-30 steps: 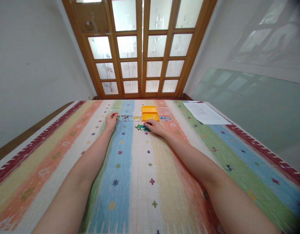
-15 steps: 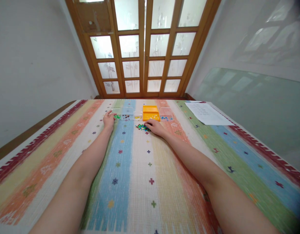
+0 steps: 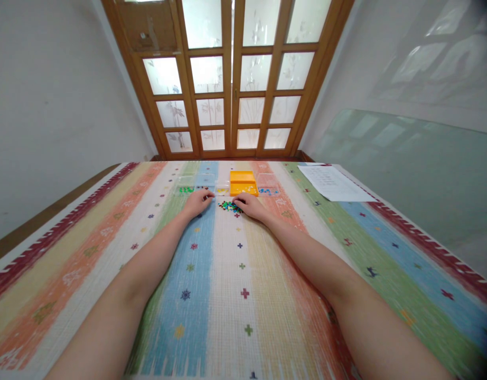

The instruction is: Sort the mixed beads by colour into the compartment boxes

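Left hand point(image 3: 199, 202) now nearer the coloured-piece pile point(image 3: 228, 206), before a clear box point(image 3: 212, 188); right hand point(image 3: 249, 205) at pile; curled hands, pinch unclear.

Paper point(image 3: 336, 184) text seems unreadable here.

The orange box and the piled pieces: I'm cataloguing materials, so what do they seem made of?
Orange box: probably opaque plastic, smooth-looking, judging by its even colour and straight edges. Piled pieces: perhaps plastic too, given their bright mixed colours, but too small to judge finish.
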Motion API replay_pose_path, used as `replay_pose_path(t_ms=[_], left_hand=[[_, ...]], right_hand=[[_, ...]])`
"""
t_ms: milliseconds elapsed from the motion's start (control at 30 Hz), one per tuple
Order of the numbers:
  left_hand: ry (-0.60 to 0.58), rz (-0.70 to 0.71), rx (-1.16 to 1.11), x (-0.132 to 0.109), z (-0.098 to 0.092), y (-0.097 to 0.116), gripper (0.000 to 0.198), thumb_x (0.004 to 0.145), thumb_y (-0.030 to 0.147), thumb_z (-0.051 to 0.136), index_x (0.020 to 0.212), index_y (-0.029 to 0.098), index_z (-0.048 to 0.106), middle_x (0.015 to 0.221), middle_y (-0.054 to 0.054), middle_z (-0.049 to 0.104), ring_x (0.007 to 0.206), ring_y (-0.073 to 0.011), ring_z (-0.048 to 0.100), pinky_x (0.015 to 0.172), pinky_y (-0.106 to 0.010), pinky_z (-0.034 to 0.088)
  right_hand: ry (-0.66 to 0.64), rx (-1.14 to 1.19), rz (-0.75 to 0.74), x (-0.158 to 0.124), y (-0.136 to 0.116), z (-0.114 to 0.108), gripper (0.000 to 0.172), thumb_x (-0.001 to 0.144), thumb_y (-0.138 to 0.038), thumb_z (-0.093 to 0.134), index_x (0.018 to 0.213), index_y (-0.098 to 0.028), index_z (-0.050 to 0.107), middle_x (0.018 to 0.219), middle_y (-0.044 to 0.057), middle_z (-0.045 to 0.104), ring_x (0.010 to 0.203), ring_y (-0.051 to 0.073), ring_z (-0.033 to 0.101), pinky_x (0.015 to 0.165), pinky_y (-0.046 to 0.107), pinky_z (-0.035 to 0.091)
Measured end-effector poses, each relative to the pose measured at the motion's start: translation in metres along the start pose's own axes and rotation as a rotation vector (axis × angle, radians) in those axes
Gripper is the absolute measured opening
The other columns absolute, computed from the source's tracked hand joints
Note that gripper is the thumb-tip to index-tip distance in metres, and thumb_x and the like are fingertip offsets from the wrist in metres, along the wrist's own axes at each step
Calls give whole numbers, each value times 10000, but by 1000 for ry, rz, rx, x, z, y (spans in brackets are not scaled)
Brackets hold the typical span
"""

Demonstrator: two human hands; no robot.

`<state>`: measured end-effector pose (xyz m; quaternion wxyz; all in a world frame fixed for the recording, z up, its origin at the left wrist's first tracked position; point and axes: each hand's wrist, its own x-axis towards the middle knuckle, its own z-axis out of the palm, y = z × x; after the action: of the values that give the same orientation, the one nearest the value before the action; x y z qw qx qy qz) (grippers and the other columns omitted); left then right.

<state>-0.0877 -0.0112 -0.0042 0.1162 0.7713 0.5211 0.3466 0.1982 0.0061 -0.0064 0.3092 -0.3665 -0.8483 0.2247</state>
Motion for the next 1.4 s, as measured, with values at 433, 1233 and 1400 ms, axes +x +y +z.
replay_pose_path(t_ms=[433, 1233, 1400], left_hand=[[-186, 236, 196, -7, 6, 28, 234, 937, 262, 604, 1051, 254, 808, 1040, -80, 694, 1036, -254, 641, 970, -381, 488], [-249, 288, 175, -7, 5, 37, 206, 935, 243, 604, 1005, 258, 797, 1035, -68, 719, 1063, -247, 642, 983, -376, 487], [-251, 291, 139, -8, 5, 40, 198, 939, 241, 612, 995, 257, 801, 1044, -69, 716, 1071, -251, 640, 991, -385, 484]], right_hand=[[6, -27, -2, 2, 0, 2, 203, 1006, -238, 588, 954, -177, 775, 1003, 80, 754, 938, 204, 646, 851, 305, 459], [7, -25, 3, 0, -3, 0, 202, 1000, -235, 587, 943, -183, 773, 1002, 79, 752, 937, 204, 643, 859, 310, 464], [12, -26, 10, 1, -2, 0, 196, 998, -237, 595, 939, -183, 774, 996, 74, 752, 934, 202, 642, 853, 305, 464]])
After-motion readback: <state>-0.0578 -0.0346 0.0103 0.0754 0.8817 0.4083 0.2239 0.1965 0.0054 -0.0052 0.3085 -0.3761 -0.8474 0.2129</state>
